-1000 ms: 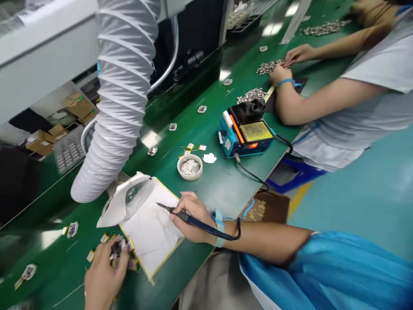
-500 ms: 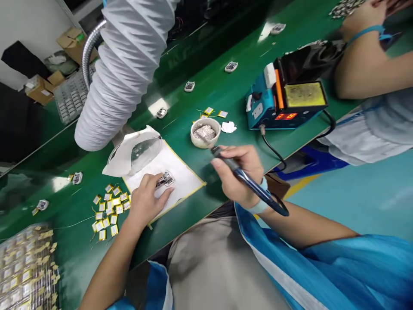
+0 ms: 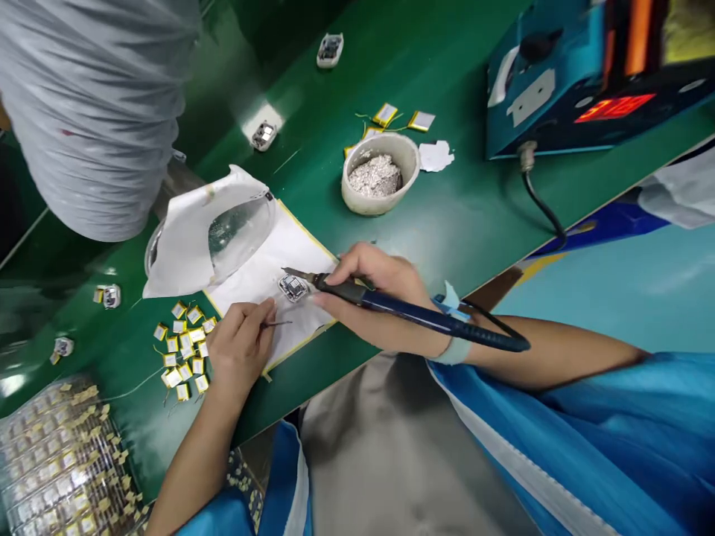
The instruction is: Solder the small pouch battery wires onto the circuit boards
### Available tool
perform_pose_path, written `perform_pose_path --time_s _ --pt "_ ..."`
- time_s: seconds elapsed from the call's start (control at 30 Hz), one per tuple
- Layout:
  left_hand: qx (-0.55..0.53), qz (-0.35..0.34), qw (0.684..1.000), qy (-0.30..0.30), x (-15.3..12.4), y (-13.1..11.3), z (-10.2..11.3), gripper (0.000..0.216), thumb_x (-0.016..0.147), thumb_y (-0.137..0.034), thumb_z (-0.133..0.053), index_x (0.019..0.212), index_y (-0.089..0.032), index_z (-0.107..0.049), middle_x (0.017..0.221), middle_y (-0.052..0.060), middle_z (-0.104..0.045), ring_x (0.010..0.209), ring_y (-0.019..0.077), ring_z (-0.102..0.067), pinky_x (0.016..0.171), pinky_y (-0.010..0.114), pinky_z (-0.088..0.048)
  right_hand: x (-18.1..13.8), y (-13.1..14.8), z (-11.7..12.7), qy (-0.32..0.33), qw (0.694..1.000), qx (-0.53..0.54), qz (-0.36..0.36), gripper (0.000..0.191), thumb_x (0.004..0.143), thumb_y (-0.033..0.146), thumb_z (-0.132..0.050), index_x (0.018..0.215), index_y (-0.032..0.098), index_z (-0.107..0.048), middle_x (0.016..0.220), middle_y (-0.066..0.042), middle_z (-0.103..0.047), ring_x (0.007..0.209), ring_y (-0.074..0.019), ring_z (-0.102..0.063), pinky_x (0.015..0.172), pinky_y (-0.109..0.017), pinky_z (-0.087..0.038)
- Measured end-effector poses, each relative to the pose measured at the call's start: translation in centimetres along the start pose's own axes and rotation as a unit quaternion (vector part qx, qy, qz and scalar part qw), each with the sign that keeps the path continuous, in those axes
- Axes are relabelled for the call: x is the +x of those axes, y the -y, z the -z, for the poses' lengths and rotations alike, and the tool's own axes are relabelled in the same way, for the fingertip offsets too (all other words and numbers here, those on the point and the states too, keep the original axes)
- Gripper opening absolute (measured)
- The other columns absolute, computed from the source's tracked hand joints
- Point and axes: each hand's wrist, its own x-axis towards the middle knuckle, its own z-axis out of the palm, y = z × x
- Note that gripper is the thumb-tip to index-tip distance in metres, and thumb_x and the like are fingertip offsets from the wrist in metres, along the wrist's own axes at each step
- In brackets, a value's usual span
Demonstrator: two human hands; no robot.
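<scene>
My right hand (image 3: 375, 292) grips a blue-handled soldering iron (image 3: 402, 311) like a pen, its tip just above a small circuit board (image 3: 293, 287) lying on a white pad (image 3: 268, 283). My left hand (image 3: 241, 348) rests on the pad's near-left edge and pinches a thin wire (image 3: 279, 323) that points toward the board. A heap of small yellow-taped cells (image 3: 184, 351) lies just left of that hand.
A white bowl of solder dross (image 3: 380, 174) stands behind the pad, a blue soldering station (image 3: 581, 82) at the right. A white ribbed extraction hose (image 3: 94, 112) and its clear hood (image 3: 234, 231) hang over the pad's far side. A tray of cells (image 3: 56, 461) sits at the lower left.
My right hand brought the iron from the dross bowl down to the board. My left hand let go of the board and now pinches a thin wire. The camera moved closer.
</scene>
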Motion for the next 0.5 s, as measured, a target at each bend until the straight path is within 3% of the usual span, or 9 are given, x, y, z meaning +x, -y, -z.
perform_pose_path --time_s 0.2,0.4,0.5 --pt "0.079 -0.013 0.997 0.000 0.0 0.9 -2.5 0.026 0.102 -0.024 -0.074 0.126 -0.027 -0.082 0.083 0.003 -0.072 0.066 0.0132 -0.063 0.062 0.029 -0.042 0.2 -1.8 -2.4 -0.025 1.000 0.003 0.000 0.024 0.091 0.024 -0.081 0.086 0.026 -0.058 0.073 0.007 -0.068 0.064 -0.0132 -0.064 0.082 -0.035 -0.058" --pt "0.069 -0.037 0.996 0.042 -0.1 1.0 -2.3 0.034 0.102 -0.024 -0.073 0.134 -0.030 -0.080 0.096 0.006 -0.078 0.073 0.0140 -0.068 0.064 0.029 -0.045 0.0 -2.5 -2.4 -0.026 0.999 -0.004 0.022 0.024 0.089 0.021 -0.080 0.083 0.027 -0.057 0.068 0.006 -0.064 0.061 -0.0155 -0.063 0.083 -0.041 -0.060" --pt "0.057 -0.042 0.997 0.025 0.1 1.1 -2.3 0.039 0.101 -0.024 -0.074 0.140 -0.028 -0.077 0.097 0.006 -0.079 0.076 0.0148 -0.070 0.067 0.029 -0.046 0.0 -2.5 -2.4 -0.018 0.999 -0.008 0.036 0.024 0.089 0.020 -0.079 0.084 0.028 -0.057 0.063 0.008 -0.061 0.061 -0.0171 -0.065 0.088 -0.044 -0.061"
